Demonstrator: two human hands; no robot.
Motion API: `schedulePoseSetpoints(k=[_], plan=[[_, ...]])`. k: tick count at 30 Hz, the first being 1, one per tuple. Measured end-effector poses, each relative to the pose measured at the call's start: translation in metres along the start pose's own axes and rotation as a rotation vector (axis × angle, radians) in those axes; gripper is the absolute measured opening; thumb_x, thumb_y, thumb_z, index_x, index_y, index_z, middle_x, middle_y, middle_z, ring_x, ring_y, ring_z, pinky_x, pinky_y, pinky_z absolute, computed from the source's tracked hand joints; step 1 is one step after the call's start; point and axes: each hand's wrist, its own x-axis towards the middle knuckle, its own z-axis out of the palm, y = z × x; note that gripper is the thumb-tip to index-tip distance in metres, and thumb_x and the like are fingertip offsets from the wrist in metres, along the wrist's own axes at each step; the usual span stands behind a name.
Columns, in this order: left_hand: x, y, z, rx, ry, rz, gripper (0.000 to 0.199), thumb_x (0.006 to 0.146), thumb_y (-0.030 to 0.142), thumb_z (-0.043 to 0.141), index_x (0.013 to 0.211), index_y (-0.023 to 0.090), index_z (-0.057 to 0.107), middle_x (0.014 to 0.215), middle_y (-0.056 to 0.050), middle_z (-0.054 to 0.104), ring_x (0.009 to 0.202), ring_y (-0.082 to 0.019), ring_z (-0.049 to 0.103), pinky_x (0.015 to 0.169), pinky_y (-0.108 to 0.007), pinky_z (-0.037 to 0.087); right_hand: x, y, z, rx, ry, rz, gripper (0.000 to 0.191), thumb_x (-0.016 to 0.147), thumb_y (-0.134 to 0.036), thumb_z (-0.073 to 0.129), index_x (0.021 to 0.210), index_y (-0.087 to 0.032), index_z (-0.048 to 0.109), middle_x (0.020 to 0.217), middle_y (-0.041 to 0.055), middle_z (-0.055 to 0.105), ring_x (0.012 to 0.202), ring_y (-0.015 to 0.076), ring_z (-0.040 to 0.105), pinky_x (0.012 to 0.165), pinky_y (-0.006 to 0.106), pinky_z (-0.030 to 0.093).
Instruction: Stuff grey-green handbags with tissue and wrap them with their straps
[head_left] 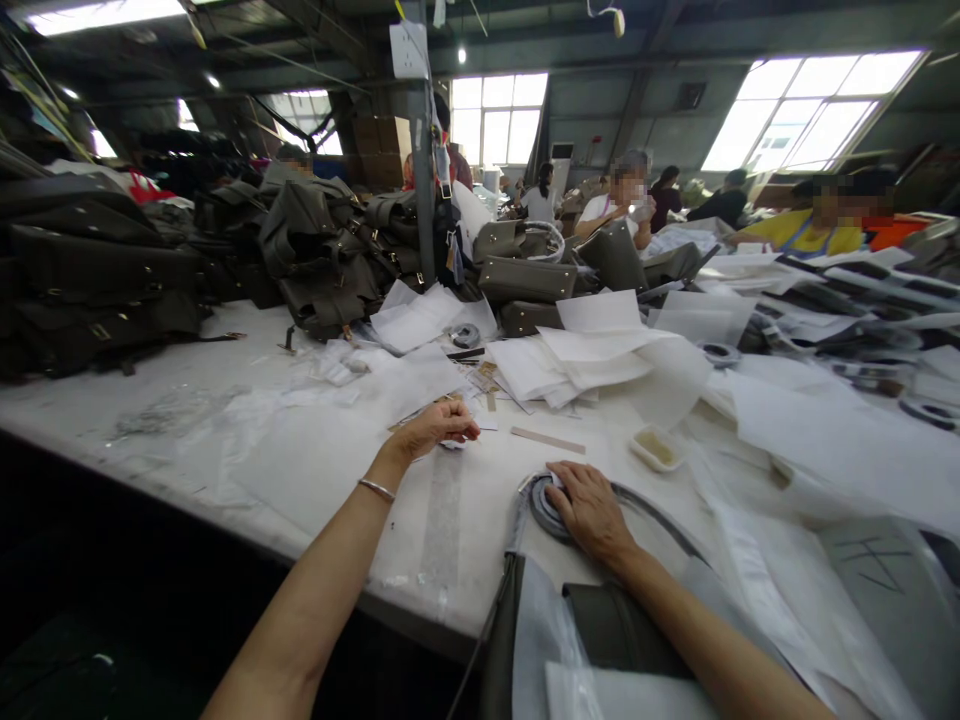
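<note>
Grey roll lies on the desk under the right hand, fingers half-spread. It seems light and bendable, best held by the rim. Left hand has narrow fingers, contents I cannot tell.

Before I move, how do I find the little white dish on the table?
Start at the big white table, then look for the right hand resting on a grey coil. The little dish is just beyond that hand, a bit to the right. It's open, with rounded corners and something yellowish inside, unlike the flat white sheets near it.
</note>
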Motion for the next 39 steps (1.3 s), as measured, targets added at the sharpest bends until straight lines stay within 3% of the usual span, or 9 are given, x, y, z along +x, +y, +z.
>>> schedulePoseSetpoints(k=[4, 8, 13, 16, 23, 28, 33, 36, 39], plan=[[0.0, 0.017, 0.005, -0.096, -0.036, 0.04, 0.042, 0.075, 0.054, 0.069, 0.086, 0.015, 0.06, 0.097, -0.01, 0.071, 0.071, -0.012, 0.064, 0.068, -0.025, 0.049, 0.0, 0.0, -0.001, 0.005, 0.001, -0.006, 0.034, 0.098, -0.037, 0.048, 0.124, -0.019, 0.061, 0.122, 0.0098, 0.065, 0.112, 0.0265, 0.054, 0.102, 0.044, 0.037], [-0.002, 0.033, 0.007, -0.097, -0.018, 0.041, 0.037, 0.07, 0.041, 0.077, 0.09, 0.013, 0.063, 0.081, -0.009, 0.073, 0.059, -0.011, 0.063, 0.053, -0.018, 0.041, 0.001, -0.001, -0.001, 0.009, -0.009, 0.001, 0.034, 0.098, -0.037, 0.048, 0.124, -0.019, 0.061, 0.122, 0.0092, 0.065, 0.112, 0.0269, 0.054, 0.102, 0.044, 0.037], [-0.008, 0.053, 0.01, -0.011, 0.145, 0.084, 0.027, 0.085, 0.03, 0.055, 0.1, 0.014, 0.07, 0.076, -0.002, 0.073, 0.052, -0.011, 0.059, 0.051, -0.019, 0.044, 0.001, -0.001, -0.002, 0.005, -0.005, -0.007, 0.034, 0.098, -0.037, 0.048, 0.123, -0.019, 0.061, 0.122, 0.0093, 0.065, 0.112, 0.0264, 0.055, 0.101, 0.042, 0.037], [-0.009, 0.054, 0.011, 0.051, 0.247, 0.088, 0.024, 0.083, 0.021, 0.049, 0.086, 0.015, 0.073, 0.063, 0.001, 0.069, 0.058, -0.014, 0.061, 0.057, -0.018, 0.047, 0.001, -0.002, -0.003, 0.003, -0.003, 0.003, 0.034, 0.097, -0.037, 0.048, 0.123, -0.019, 0.062, 0.121, 0.0093, 0.065, 0.112, 0.0264, 0.055, 0.101, 0.042, 0.038], [-0.022, 0.05, 0.023, -0.041, 0.213, 0.209, 0.039, 0.079, 0.037, 0.068, 0.111, 0.015, 0.064, 0.079, -0.003, 0.07, 0.079, -0.016, 0.066, 0.08, -0.028, 0.05, 0.006, 0.0, -0.008, 0.088, -0.072, 0.041, 0.035, 0.095, -0.036, 0.049, 0.122, -0.019, 0.063, 0.121, 0.0099, 0.066, 0.114, 0.0265, 0.057, 0.103, 0.045, 0.039], [-0.03, 0.053, 0.046, -0.099, 0.106, 0.228, 0.045, 0.08, 0.045, 0.069, 0.113, 0.015, 0.062, 0.077, -0.003, 0.068, 0.07, -0.014, 0.064, 0.071, -0.027, 0.052, 0.027, -0.015, -0.041, 0.42, -0.039, 0.202, 0.043, 0.086, -0.042, 0.06, 0.122, -0.02, 0.063, 0.125, 0.0123, 0.064, 0.116, 0.0287, 0.058, 0.099, 0.047, 0.045], [-0.033, 0.059, 0.074, -0.07, 0.015, 0.29, 0.04, 0.084, 0.042, 0.065, 0.114, 0.015, 0.061, 0.079, -0.003, 0.068, 0.06, -0.01, 0.061, 0.06, -0.023, 0.05, 0.049, -0.075, -0.093, 1.197, -0.251, 0.352, 0.071, 0.073, -0.049, 0.077, 0.134, -0.024, 0.05, 0.128, 0.0117, 0.061, 0.076, 0.0186, 0.069, 0.062, 0.033, 0.056], [-0.038, 0.065, 0.087, -0.038, 0.035, 0.339, 0.033, 0.086, 0.038, 0.063, 0.112, 0.016, 0.063, 0.081, -0.002, 0.067, 0.062, -0.01, 0.059, 0.055, -0.019, 0.046, 0.052, -0.101, -0.107, 1.473, -0.365, 0.373, 0.056, 0.067, -0.046, 0.084, 0.111, -0.018, 0.062, 0.098, 0.0048, 0.07, 0.069, 0.0148, 0.068, 0.064, 0.03, 0.057], [-0.045, 0.069, 0.094, 0.004, 0.124, 0.363, 0.032, 0.086, 0.037, 0.064, 0.111, 0.018, 0.065, 0.086, -0.001, 0.064, 0.056, -0.007, 0.055, 0.049, -0.018, 0.043, 0.049, -0.106, -0.111, 1.492, -0.347, 0.436, 0.044, 0.064, -0.048, 0.086, 0.082, -0.014, 0.064, 0.074, -0.0002, 0.067, 0.057, 0.0102, 0.063, 0.06, 0.025, 0.056]])
